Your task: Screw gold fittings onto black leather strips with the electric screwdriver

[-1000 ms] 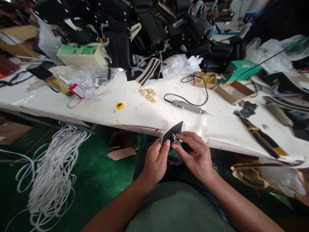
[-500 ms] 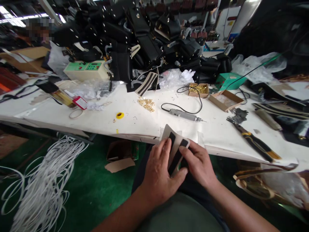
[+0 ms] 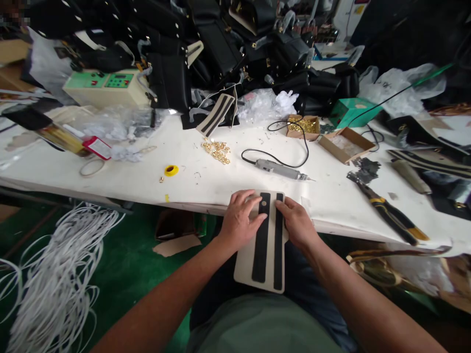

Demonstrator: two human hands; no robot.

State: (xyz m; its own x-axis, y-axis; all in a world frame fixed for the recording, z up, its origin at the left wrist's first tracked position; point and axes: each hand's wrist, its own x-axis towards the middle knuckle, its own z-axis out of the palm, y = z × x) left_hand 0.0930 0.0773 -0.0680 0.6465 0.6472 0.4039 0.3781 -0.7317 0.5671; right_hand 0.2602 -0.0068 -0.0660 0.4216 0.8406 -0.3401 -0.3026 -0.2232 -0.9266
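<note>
A beige panel with two black stripes [image 3: 270,245] and rounded corners extends from the table's front edge over my lap. Near the top of its left stripe shows a small round pale spot. My left hand [image 3: 241,218] grips the panel's upper left edge, thumb lying across its face. On the opposite edge, my right hand [image 3: 296,220] holds it with the thumb on top and the other fingers underneath, mostly hidden. Beyond the hands, a grey handheld rotary tool [image 3: 277,169] with a thin bit lies on the white table [image 3: 206,189].
Gold metal fittings [image 3: 217,151] lie loose beside a similar striped panel [image 3: 217,115]. A yellow ring [image 3: 171,170] sits to the left, pliers [image 3: 386,211] to the right. Cardboard trays [image 3: 346,145], a control box [image 3: 106,89] and piled black bags [image 3: 217,49] stand behind. White cord [image 3: 59,274] heaps below.
The striped panel has swung from tilted up between my hands to extending down over my lap, showing its full length. Both hands now hold its upper edges. The view has shifted slightly.
</note>
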